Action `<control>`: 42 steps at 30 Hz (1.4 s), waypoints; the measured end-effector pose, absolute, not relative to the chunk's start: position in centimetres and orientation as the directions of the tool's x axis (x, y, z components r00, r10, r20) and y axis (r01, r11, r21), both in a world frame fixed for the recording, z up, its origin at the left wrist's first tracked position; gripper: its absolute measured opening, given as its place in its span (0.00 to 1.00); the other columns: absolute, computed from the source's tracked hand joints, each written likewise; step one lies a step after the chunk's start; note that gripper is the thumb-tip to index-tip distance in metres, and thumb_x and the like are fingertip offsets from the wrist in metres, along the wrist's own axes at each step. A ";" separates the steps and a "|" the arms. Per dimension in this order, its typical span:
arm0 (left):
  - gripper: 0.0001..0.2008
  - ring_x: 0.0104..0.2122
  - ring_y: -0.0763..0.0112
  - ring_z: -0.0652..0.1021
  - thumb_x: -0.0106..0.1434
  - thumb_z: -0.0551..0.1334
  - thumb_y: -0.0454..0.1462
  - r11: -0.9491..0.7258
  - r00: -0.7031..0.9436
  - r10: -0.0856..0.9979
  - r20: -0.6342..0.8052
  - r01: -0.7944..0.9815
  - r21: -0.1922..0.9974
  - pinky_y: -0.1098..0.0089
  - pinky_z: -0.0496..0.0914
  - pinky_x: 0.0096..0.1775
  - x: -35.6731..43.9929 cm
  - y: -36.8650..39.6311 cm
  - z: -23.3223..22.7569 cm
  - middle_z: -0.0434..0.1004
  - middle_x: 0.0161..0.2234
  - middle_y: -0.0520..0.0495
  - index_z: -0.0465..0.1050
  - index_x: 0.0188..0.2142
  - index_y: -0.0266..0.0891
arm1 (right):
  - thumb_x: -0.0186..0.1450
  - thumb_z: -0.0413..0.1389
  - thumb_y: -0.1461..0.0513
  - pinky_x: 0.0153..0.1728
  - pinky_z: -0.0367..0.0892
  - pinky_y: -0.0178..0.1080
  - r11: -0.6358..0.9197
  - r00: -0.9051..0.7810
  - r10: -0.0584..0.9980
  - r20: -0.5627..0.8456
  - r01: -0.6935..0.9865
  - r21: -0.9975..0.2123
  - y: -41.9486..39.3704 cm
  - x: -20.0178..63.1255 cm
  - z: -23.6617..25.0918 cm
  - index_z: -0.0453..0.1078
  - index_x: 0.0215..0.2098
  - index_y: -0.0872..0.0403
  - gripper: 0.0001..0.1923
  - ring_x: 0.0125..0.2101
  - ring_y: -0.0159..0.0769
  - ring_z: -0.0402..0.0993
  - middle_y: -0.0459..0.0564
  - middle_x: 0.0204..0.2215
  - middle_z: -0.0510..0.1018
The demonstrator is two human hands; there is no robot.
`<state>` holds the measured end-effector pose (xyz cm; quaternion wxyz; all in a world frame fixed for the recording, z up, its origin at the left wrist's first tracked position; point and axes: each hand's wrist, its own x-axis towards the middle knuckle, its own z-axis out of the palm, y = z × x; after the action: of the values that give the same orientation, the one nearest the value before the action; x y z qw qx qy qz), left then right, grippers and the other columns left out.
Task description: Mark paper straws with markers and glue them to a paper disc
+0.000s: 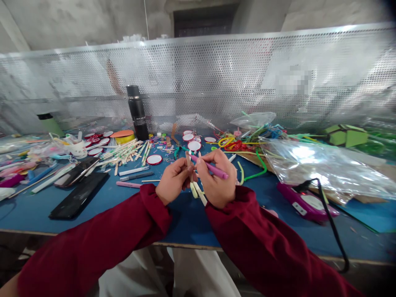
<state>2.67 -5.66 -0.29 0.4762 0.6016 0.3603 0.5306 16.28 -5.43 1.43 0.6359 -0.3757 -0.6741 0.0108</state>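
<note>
My left hand [173,180] is closed around a wooden craft stick [187,157], which it holds upright above the middle of the table. In my right hand [220,184] is a purple marker [218,170], gripped like a pen with its front end close to the stick. Whether the tip touches the wood I cannot tell. Below and between my hands lie pale sticks [202,199], partly hidden by my fingers. Left of my left hand rest a pink pen-like piece [128,185], a grey pen [132,176] and a white pen [133,170].
A pile of craft sticks [126,152] and a black bottle [137,115] stand behind to the left. A black phone [78,197] lies at the left. On the right are a magenta device [305,203] with a black cable and clear plastic bags [328,165]. A perforated metal screen [204,78] rises behind.
</note>
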 end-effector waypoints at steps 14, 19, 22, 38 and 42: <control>0.16 0.17 0.78 0.69 0.62 0.64 0.49 -0.277 0.181 0.941 0.287 -0.077 0.958 0.75 0.59 0.19 2.7 -5.6 -0.3 0.74 0.25 0.54 0.66 0.33 0.39 | 0.64 0.55 0.62 0.29 0.62 0.38 0.727 0.075 0.508 0.858 0.496 -0.474 -5.5 16.2 1.6 0.66 0.28 0.50 0.06 0.25 0.33 0.70 0.43 0.24 0.75; 0.15 0.17 0.78 0.69 0.63 0.63 0.48 -0.286 0.175 0.940 0.294 -0.069 0.956 0.74 0.59 0.19 2.7 -5.6 -0.4 0.74 0.25 0.54 0.66 0.34 0.39 | 0.64 0.55 0.62 0.30 0.63 0.38 0.731 0.094 0.500 0.861 0.487 -0.478 -5.4 16.2 1.5 0.66 0.28 0.50 0.07 0.25 0.33 0.70 0.43 0.24 0.75; 0.15 0.17 0.78 0.69 0.63 0.63 0.48 -0.289 0.175 0.939 0.296 -0.061 0.955 0.74 0.60 0.19 2.7 -5.6 -0.3 0.74 0.25 0.53 0.66 0.35 0.39 | 0.64 0.55 0.62 0.30 0.63 0.38 0.729 0.101 0.502 0.859 0.484 -0.484 -5.5 16.2 1.6 0.66 0.27 0.50 0.07 0.25 0.33 0.70 0.43 0.23 0.74; 0.15 0.18 0.78 0.70 0.64 0.63 0.48 -0.301 0.183 0.934 0.306 -0.058 0.952 0.75 0.61 0.19 2.7 -5.7 -0.3 0.74 0.26 0.54 0.66 0.34 0.39 | 0.64 0.55 0.62 0.29 0.62 0.37 0.730 0.095 0.501 0.860 0.489 -0.479 -5.5 16.1 1.5 0.66 0.28 0.51 0.07 0.25 0.33 0.70 0.43 0.24 0.75; 0.16 0.18 0.78 0.70 0.63 0.63 0.49 -0.313 0.180 0.930 0.321 -0.072 0.947 0.75 0.61 0.19 2.7 -5.6 -0.4 0.72 0.24 0.54 0.66 0.34 0.39 | 0.64 0.55 0.62 0.29 0.62 0.37 0.733 0.089 0.506 0.858 0.480 -0.482 -5.5 16.1 1.4 0.66 0.28 0.51 0.06 0.26 0.33 0.70 0.43 0.24 0.75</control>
<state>2.68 -5.64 -0.45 0.4684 0.6088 0.3522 0.5347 16.15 -5.51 1.40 0.6413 -0.3653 -0.6747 0.0099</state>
